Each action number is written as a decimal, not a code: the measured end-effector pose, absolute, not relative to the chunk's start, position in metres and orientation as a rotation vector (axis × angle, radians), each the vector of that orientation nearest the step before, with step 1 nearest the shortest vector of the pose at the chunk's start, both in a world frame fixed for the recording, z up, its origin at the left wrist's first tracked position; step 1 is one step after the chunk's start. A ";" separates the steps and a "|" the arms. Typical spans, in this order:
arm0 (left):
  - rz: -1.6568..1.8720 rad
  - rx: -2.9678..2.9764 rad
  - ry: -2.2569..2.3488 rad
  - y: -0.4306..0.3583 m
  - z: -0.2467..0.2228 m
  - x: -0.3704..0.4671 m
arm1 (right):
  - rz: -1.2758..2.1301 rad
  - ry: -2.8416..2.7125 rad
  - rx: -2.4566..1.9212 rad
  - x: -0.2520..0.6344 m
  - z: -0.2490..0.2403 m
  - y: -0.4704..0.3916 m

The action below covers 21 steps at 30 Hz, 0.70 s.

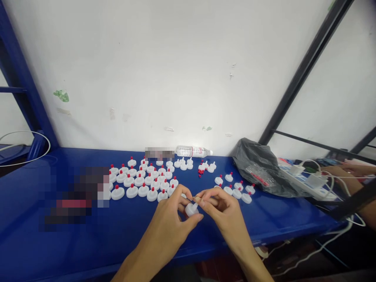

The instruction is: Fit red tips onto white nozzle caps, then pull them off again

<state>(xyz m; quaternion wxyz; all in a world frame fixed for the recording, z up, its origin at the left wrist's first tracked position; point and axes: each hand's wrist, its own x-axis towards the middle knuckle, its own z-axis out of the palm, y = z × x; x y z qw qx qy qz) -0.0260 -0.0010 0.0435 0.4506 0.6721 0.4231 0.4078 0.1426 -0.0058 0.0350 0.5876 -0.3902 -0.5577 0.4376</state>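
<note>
My left hand (pixel 169 219) holds a white plastic nozzle cap (pixel 191 210) between thumb and fingers, its spout tilted up to the right. At the spout's tip, the thumb and forefinger of my right hand (pixel 226 209) are pinched together; whatever they grip is hidden. Beyond my left hand stand many white nozzle caps with red tips (pixel 138 180). A smaller group of red-tipped caps (pixel 236 192) is beyond my right hand. Several nozzle caps without red tips (pixel 183 165) stand farther back. Loose red tips (pixel 200 172) lie near them.
On the blue table (pixel 141 231), a clear plastic bottle (pixel 192 151) lies against the wall. A black plastic bag (pixel 255 164) and a white power strip (pixel 311 182) with cables are at right. Another person's arm (pixel 337 172) shows at the far right. Pixelated patches hide things at left.
</note>
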 end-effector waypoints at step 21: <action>1.009 1.309 0.760 0.003 0.043 -0.029 | 0.843 -1.403 -0.992 0.139 0.035 -0.010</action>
